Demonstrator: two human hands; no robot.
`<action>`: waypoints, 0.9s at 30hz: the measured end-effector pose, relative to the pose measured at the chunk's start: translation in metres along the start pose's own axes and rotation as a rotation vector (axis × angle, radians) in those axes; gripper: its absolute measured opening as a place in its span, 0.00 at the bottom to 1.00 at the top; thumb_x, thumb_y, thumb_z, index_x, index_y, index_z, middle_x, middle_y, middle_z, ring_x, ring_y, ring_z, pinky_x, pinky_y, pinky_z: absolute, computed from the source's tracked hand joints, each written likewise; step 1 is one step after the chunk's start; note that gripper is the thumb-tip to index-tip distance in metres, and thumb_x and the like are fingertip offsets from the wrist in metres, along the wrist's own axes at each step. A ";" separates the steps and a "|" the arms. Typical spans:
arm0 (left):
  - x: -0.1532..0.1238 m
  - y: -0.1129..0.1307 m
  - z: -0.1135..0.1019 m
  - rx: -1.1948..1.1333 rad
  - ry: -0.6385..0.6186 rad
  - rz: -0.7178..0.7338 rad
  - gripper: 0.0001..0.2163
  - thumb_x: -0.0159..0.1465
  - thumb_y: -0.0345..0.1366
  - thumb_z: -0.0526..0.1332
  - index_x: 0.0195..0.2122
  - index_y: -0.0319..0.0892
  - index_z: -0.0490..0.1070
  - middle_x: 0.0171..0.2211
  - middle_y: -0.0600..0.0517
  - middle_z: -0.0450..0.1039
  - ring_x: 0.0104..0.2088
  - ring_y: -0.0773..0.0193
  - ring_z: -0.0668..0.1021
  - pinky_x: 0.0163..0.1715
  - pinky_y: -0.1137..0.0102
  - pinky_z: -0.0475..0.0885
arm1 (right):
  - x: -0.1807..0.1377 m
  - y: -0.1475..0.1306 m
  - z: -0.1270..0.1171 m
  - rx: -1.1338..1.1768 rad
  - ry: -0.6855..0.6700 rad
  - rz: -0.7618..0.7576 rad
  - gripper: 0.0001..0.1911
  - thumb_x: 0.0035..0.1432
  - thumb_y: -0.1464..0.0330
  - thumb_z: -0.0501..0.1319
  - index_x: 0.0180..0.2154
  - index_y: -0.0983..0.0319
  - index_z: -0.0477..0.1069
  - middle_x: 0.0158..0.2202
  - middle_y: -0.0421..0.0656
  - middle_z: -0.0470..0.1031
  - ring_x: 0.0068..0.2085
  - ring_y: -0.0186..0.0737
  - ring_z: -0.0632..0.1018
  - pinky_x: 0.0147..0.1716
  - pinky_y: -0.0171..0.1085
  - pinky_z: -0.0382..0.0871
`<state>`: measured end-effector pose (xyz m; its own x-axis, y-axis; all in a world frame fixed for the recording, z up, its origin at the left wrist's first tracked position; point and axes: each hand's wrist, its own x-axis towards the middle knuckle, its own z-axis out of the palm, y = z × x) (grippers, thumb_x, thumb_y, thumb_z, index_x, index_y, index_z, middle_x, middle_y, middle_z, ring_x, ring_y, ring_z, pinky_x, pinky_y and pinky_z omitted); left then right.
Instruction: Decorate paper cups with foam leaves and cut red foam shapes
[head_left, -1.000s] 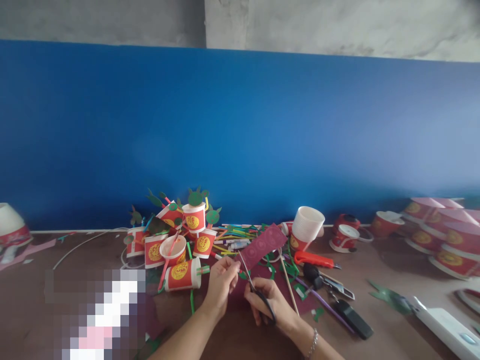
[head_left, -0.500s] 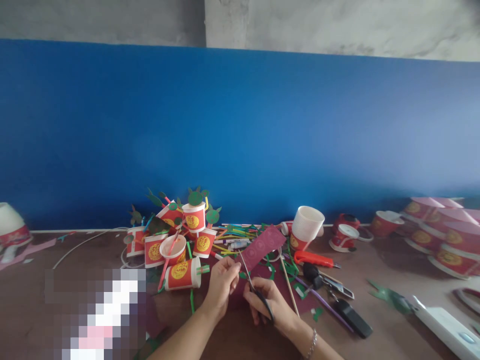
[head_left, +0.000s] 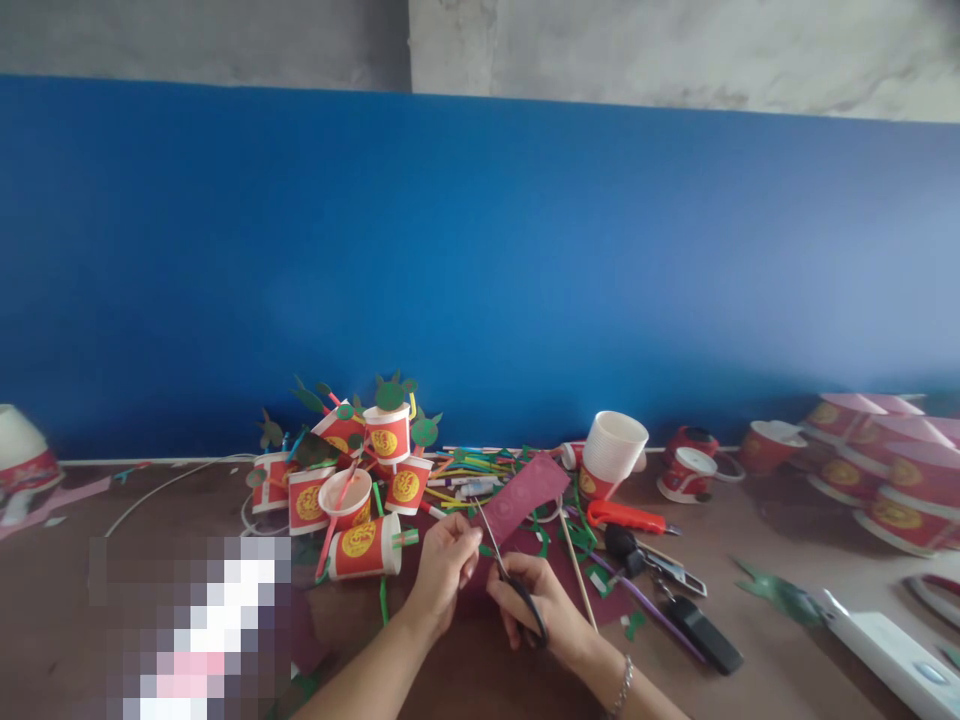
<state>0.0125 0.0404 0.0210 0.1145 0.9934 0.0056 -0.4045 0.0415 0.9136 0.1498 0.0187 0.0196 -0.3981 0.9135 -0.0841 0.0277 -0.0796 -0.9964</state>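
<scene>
My left hand pinches the near left corner of a dark red paper strip, which has faint round outlines on it. In my right hand is a pair of black-handled scissors, my fingers closed around the handles. Its blades point up and left, at the strip's lower left end, close to my left fingertips. Whether the blades are cutting into the paper I cannot tell. Beneath my hands lies a larger dark red sheet, with green paper scraps about it.
On the left several red paper cups carry straws and green paper shapes. Colourful straws lie behind the strip. To the right are a white cup stack, an orange-red cutter, keys with a black fob and a white device.
The dark red strip has tilted slightly and its outlines look fainter. Both hands and the scissors stay almost in place.
</scene>
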 end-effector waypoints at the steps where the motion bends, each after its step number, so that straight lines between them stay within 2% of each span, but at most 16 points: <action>1: 0.000 0.000 0.000 0.001 -0.007 -0.003 0.15 0.52 0.42 0.62 0.20 0.43 0.56 0.10 0.62 0.55 0.12 0.76 0.53 0.14 0.76 0.45 | 0.000 0.000 0.000 0.003 -0.007 0.007 0.18 0.47 0.56 0.64 0.25 0.64 0.65 0.11 0.33 0.65 0.11 0.26 0.63 0.10 0.25 0.51; 14: 0.001 0.000 -0.003 0.001 -0.054 -0.023 0.14 0.51 0.40 0.62 0.20 0.43 0.56 0.10 0.61 0.56 0.13 0.75 0.55 0.14 0.77 0.47 | 0.000 0.001 -0.002 0.020 -0.028 0.010 0.18 0.48 0.55 0.63 0.28 0.64 0.66 0.11 0.34 0.65 0.11 0.27 0.64 0.09 0.25 0.49; 18: 0.000 0.001 -0.003 0.000 -0.067 -0.028 0.14 0.51 0.41 0.62 0.20 0.42 0.56 0.11 0.61 0.57 0.13 0.76 0.57 0.15 0.77 0.49 | -0.001 -0.003 -0.002 -0.009 -0.021 0.007 0.18 0.48 0.55 0.63 0.26 0.65 0.67 0.10 0.34 0.65 0.10 0.25 0.60 0.09 0.25 0.47; 27: -0.002 0.008 -0.003 -0.056 -0.103 -0.073 0.12 0.51 0.38 0.63 0.22 0.42 0.58 0.13 0.57 0.66 0.14 0.72 0.67 0.15 0.78 0.56 | -0.001 -0.006 -0.003 0.005 -0.023 0.035 0.16 0.48 0.58 0.64 0.25 0.64 0.65 0.09 0.32 0.63 0.10 0.25 0.59 0.09 0.25 0.46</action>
<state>0.0066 0.0395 0.0273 0.2371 0.9713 -0.0161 -0.4415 0.1225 0.8889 0.1525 0.0196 0.0255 -0.4184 0.9005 -0.1185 0.0370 -0.1135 -0.9929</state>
